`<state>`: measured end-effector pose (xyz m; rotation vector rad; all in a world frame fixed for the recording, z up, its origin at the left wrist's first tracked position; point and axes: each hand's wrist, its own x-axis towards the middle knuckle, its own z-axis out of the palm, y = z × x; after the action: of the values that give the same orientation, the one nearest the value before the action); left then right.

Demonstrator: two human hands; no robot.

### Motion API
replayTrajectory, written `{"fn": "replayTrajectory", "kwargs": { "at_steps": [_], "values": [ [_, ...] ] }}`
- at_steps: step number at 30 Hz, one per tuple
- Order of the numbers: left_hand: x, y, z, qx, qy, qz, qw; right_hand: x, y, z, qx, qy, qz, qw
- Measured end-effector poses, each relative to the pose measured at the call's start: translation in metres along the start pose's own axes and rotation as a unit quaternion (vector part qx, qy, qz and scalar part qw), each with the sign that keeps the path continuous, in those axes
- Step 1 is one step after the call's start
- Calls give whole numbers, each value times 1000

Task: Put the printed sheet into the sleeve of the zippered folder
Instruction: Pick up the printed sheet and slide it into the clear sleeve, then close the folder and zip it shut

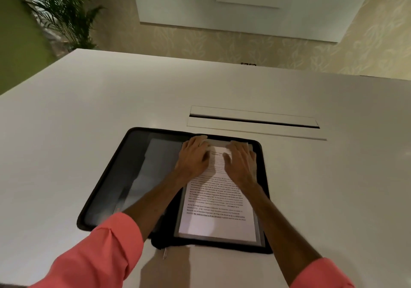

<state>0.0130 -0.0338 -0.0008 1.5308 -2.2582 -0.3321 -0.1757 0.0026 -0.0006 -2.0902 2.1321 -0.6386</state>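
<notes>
Folder (124,176): black, zippered, lying open flat on the table (333,176), its spine running from 12 to 6 o'clock. Left half: dark inner panel with a greyish pocket. Right half: clear sleeve (259,232) over a grey backing.

Sheet (216,207): white, printed text in black, lying on the right half of the folder, lower part apparently within the sleeve; whether the top edge is inside cannot be told. Blank margin toward 6 o'clock.

Left hand (194,156): palm down, fingers spread flat, pressing the sheet's top left area, fingertips at the sleeve's upper edge. Grips nothing.

Right hand (241,160): palm down, fingers spread flat, on the sheet's top right area, near the left hand. Grips nothing.

Sleeves (100,254): coral, both forearms bare from mid-arm.

Zip pull (164,253): at the folder's 6 o'clock edge, lying on the table.

Cable slot (253,120): long, in the table at 12 o'clock from the folder.

Plant (64,9): at 10 o'clock, beyond the table.
</notes>
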Motion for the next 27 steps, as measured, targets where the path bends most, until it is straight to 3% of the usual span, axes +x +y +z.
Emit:
{"fn": "replayTrajectory", "kwargs": {
  "at_steps": [5, 8, 11, 21, 27],
  "values": [
    [-26, -7, -12, 14, 52, -88, 995, -20, -3, 6, -13, -65, -8, 998],
    [-51, -23, -27, 45, 56, -190, 979, -25, -6, 4, -15, -69, -13, 997],
    [-83, -43, -45, 85, 63, -239, 965, -27, -27, 7, -3, -63, -37, 997],
    [-173, -94, -97, 99, 87, -361, 923, -59, -134, 33, 10, -100, -150, 983],
    [-193, -122, -121, 68, 51, -368, 926, -73, -181, 47, 20, -122, -172, 977]
  ]
}}
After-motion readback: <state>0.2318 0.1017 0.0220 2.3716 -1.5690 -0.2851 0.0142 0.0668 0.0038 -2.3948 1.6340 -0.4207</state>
